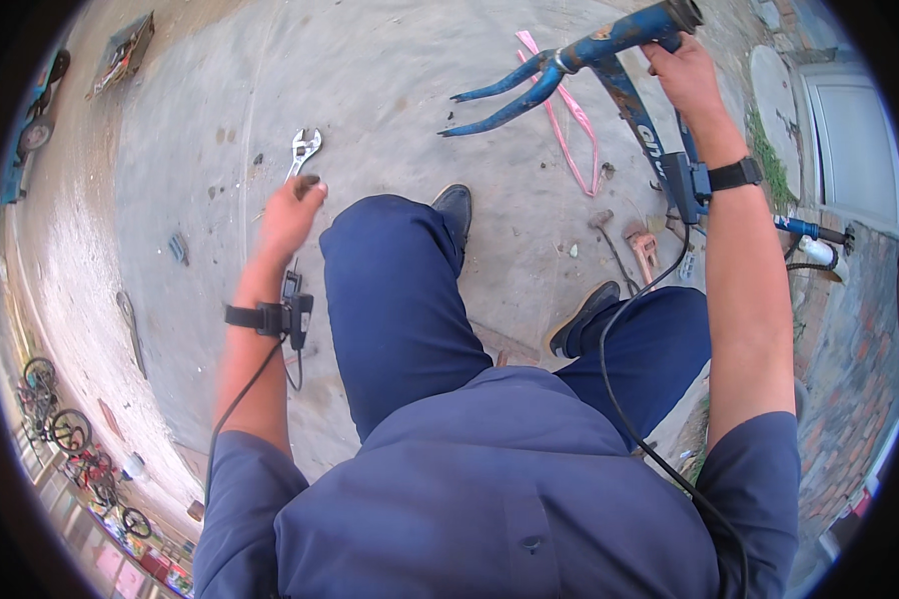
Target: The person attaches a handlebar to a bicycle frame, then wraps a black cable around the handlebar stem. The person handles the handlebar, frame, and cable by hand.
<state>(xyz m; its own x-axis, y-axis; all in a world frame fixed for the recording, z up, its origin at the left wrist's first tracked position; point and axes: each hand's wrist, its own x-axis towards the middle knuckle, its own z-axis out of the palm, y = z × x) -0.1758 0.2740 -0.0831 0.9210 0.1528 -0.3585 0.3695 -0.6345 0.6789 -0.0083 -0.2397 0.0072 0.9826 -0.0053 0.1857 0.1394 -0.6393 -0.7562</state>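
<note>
A worn blue bicycle frame (624, 90) with its fork stands tilted at the upper right, the fork blades pointing left. My right hand (681, 75) is closed around a tube just behind the head tube. At the left, my left hand (292, 215) is slightly smeared by motion, its fingers curled with a small dark patch or piece at the fingertips. Right beyond it is a silver adjustable wrench (306, 148), jaws pointing away. Its handle runs down to my fingers, and whether they touch it is unclear. The frame's rear is partly hidden behind my right forearm.
Pink strapping (574, 130) lies on the concrete floor (370, 90) behind the fork. A hammer (609, 245) and a rusty orange-brown tool (642, 250) lie near my right shoe (581, 314). A tray of parts (122, 55) sits far left; bicycles (70, 429) stand lower left.
</note>
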